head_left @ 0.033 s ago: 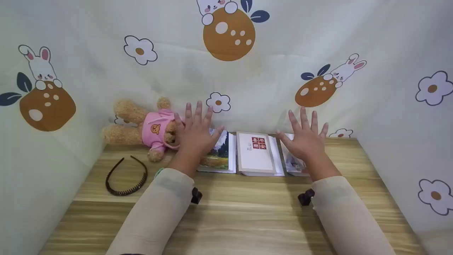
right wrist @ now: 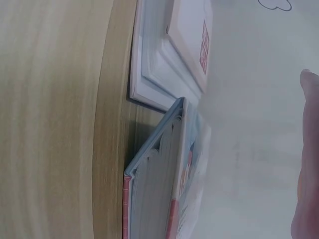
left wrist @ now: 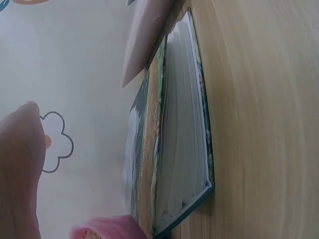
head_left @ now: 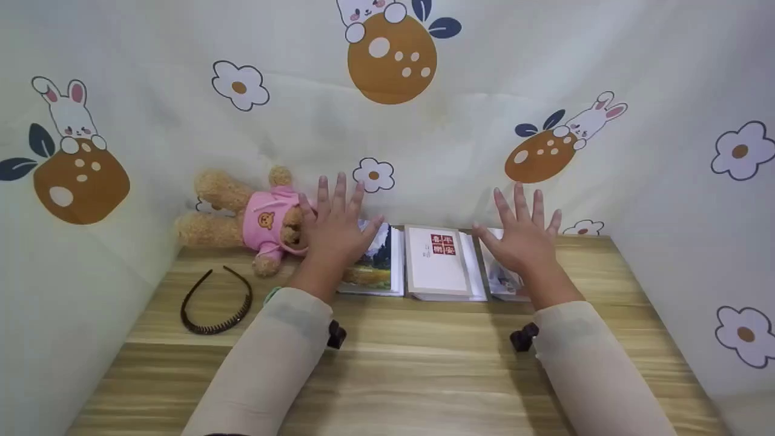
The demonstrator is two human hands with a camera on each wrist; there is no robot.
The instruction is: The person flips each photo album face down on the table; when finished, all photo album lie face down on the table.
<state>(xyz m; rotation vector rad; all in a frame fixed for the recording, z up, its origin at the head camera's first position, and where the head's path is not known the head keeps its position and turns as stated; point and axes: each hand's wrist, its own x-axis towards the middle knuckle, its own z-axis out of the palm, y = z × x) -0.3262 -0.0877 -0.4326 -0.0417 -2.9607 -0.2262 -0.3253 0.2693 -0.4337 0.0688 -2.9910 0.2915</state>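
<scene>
Both hands are spread with straight fingers and hold nothing. My left hand (head_left: 336, 239) is raised over a thick book with a landscape painting cover (head_left: 372, 272), partly hiding it and the head of a teddy bear (head_left: 265, 225) in a pink hoodie. My right hand (head_left: 524, 245) hovers over another thick book (head_left: 505, 283), covering much of it. Between the hands lies a white-covered book (head_left: 436, 272) with a red square of characters. In the left wrist view, the thumb (left wrist: 20, 169) stands apart from the painting book's page edges (left wrist: 184, 129).
A black toothed headband (head_left: 212, 330) lies at the left of the wooden table (head_left: 418, 375). The bear lies on its side against the back. Patterned cloth walls (head_left: 472, 139) enclose the table at the back and both sides.
</scene>
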